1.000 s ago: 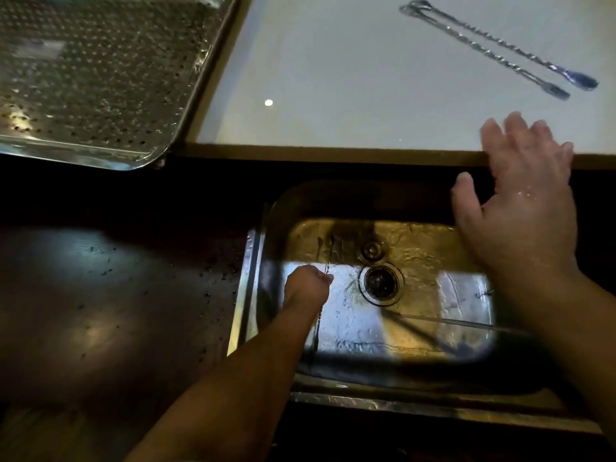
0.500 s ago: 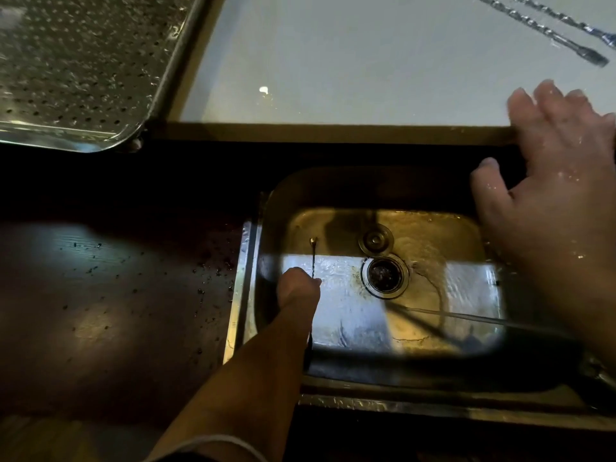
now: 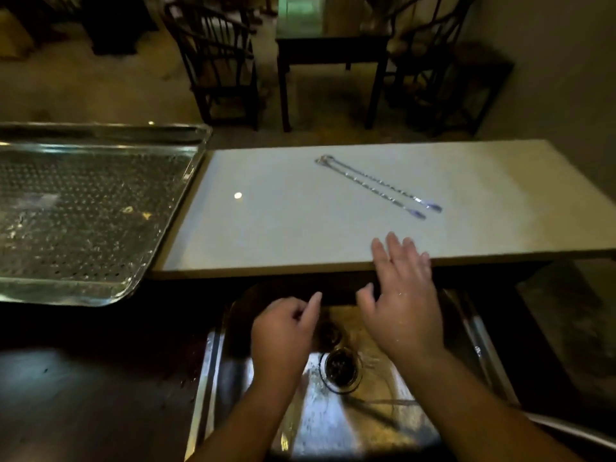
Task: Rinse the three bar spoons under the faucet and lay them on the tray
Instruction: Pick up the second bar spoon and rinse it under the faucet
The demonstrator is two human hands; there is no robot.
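bare hands [image 3: 405,305] and forearms, no sleeves or rings, water droplets on them.

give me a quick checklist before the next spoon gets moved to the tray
1. Tray free to receive spoons: ok, no spoons on it.
2. Spoon held in left hand: cannot tell, the fist is curled and no spoon shows.
3. Right hand free: ok, open and flat at the white counter edge.
4. Remaining two bar spoons located: ok, side by side on the white counter.
5. Water running into the sink: ok, a thin stream enters from the right.
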